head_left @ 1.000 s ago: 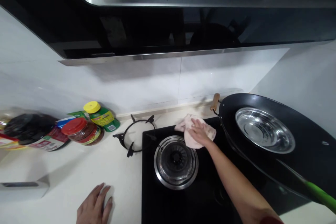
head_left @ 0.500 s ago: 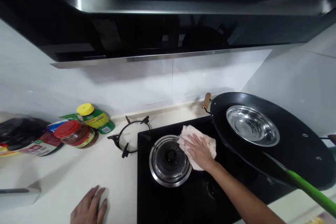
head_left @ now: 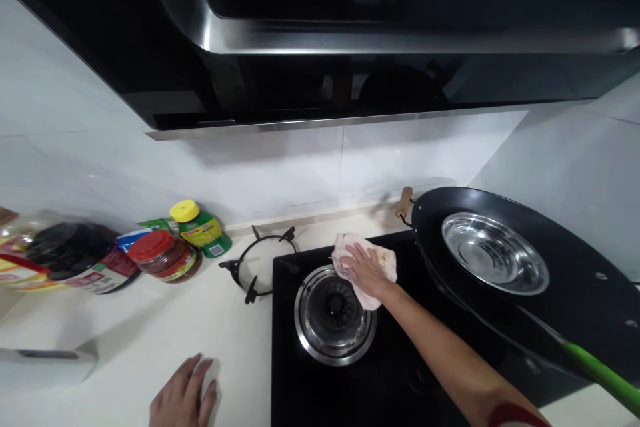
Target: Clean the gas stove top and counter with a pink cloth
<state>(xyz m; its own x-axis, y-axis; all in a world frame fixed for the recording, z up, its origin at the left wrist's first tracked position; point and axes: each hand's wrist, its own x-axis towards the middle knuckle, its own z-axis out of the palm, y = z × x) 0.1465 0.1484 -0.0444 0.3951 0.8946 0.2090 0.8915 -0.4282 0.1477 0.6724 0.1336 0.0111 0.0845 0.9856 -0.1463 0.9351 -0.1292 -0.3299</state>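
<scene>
My right hand presses a pale pink cloth against the black glass cooktop, gripping it from above with the fingers over its top. The cloth covers the back right part of the round metal burner rim. The burner's dark centre is bare. On the white counter, left of the cooktop, my left hand rests with its fingers a little apart and holds nothing. A black pan support ring lies behind and left of the burner, partly over the cooktop's corner.
A large black wok with a steel bowl and a green-handled utensil occupies the right. A red-lidded jar, yellow-capped bottle and other containers line the back left. The range hood hangs above.
My right hand has slid the cloth left and towards the back over the burner's rim. The view has shifted slightly; my left hand stays on the counter.
</scene>
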